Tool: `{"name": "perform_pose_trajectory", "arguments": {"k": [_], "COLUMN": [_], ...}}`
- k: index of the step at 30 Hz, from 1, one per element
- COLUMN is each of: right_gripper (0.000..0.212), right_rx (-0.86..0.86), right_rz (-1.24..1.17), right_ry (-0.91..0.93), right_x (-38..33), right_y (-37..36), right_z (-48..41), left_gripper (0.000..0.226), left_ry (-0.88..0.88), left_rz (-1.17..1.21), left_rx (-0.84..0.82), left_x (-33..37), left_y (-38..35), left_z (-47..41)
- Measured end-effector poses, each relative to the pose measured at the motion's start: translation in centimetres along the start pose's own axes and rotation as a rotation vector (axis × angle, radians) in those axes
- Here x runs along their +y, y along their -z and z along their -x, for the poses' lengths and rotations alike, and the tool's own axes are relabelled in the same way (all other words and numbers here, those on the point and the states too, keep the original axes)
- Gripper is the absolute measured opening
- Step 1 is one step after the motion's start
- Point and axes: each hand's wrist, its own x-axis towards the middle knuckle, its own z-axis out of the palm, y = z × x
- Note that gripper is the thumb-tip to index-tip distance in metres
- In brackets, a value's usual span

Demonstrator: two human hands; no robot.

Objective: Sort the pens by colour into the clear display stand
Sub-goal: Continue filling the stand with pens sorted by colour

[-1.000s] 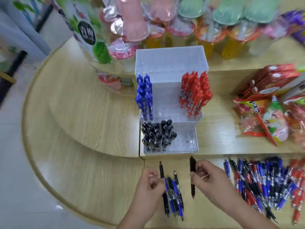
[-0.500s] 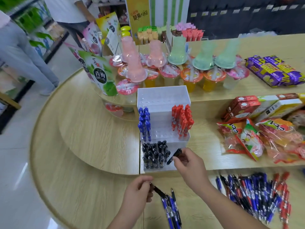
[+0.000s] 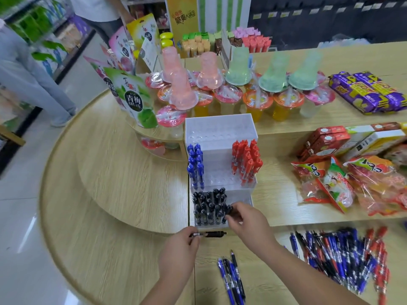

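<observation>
Pens (image 3: 343, 256) seem light, stiff, slick; grip mid-barrel. Right hand (image 3: 246, 221) pinches a black pen (image 3: 230, 210) at the stand (image 3: 220, 133), front edge; left hand (image 3: 179, 249) pinches another pen (image 3: 212, 234).

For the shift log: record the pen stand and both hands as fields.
Stand: clear display stand, stepped
Middle step: blue pens left, red pens right
Front step: black pens, left side
Right hand: grips one black pen beside that group
Left hand: holds a second black pen level
Unsorted: mixed pile right, small bunch front
</observation>
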Motion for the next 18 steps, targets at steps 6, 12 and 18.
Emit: {"name": "perform_pose_trajectory", "arguments": {"k": [6,12,18], "right_gripper": [0.017,0.019,0.017], "right_rx": [-0.048,-0.073,-0.05], "right_rz": [0.134,0.152,0.224], "right_ry": [0.049,0.06,0.04], "right_x": [-0.1,0.0,-0.1], "right_y": [0.4,0.2,-0.3], "right_z": [-0.2,-0.2,-0.4], "left_gripper": [0.017,0.021,0.018], "left_ry": [-0.057,-0.017,0.06], "left_rz": [-0.132,-0.19,-0.153], "left_rx": [0.028,0.025,0.053], "left_x": [0.2,-0.8,-1.4], "left_y": [0.0,-0.7,-1.1], "left_z": [0.1,0.3,0.7]}}
